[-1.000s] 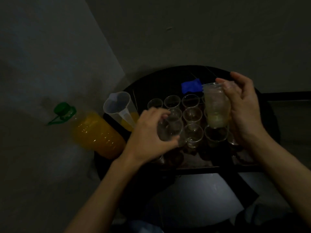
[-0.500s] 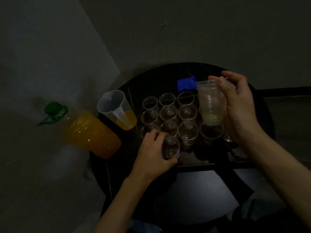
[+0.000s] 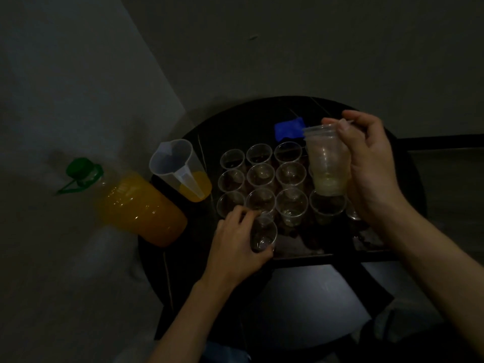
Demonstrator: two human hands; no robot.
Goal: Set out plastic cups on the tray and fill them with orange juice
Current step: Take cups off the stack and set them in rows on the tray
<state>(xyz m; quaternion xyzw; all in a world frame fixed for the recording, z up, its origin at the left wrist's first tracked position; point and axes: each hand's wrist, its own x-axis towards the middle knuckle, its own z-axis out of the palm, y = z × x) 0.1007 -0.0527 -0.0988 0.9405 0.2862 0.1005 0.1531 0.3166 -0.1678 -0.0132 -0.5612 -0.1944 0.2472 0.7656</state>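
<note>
Several clear plastic cups (image 3: 290, 176) stand in rows on a dark tray (image 3: 314, 247) on a round black table. My left hand (image 3: 235, 244) grips one clear cup (image 3: 263, 233) at the tray's near left, in front of the rows; whether it rests on the tray I cannot tell. Above the tray's right side, my right hand (image 3: 369, 166) holds a stack of nested cups (image 3: 327, 158) upright. A clear jug (image 3: 180, 169) with a little orange juice stands left of the tray. A big bottle of orange juice (image 3: 136, 205) with a green cap lies further left.
A blue object (image 3: 289, 128) lies on the table behind the cups. The table (image 3: 235, 121) sits in a corner, with walls to the left and behind. The scene is very dim.
My left hand brought its single cup down from above the rows to the near left of the tray. My right hand kept the stack almost still.
</note>
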